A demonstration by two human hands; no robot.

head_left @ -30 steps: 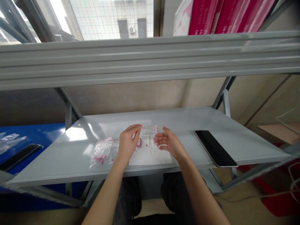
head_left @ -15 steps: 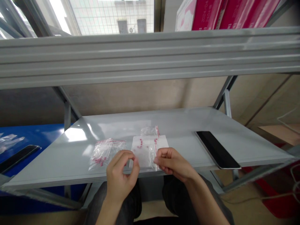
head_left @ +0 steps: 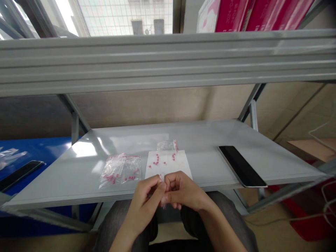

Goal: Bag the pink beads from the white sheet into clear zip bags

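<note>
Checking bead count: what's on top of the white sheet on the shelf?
Small pink beads lie loose on the white sheet, a cluster left, a few right. Its near edge is hidden behind the left hand and right hand, which pinch a small clear bag.

Small bag (head_left: 162,189) in the grip: clear thin plastic, glossy, crinkled. Just beyond the grip, white sheet (head_left: 168,163) looks like matt paper. Bags (head_left: 121,170) left of the grip: same shiny clear plastic. Surface (head_left: 204,140): smooth grey metal, semi-gloss. Tablet (head_left: 241,165) right: glossy black glass.
</note>
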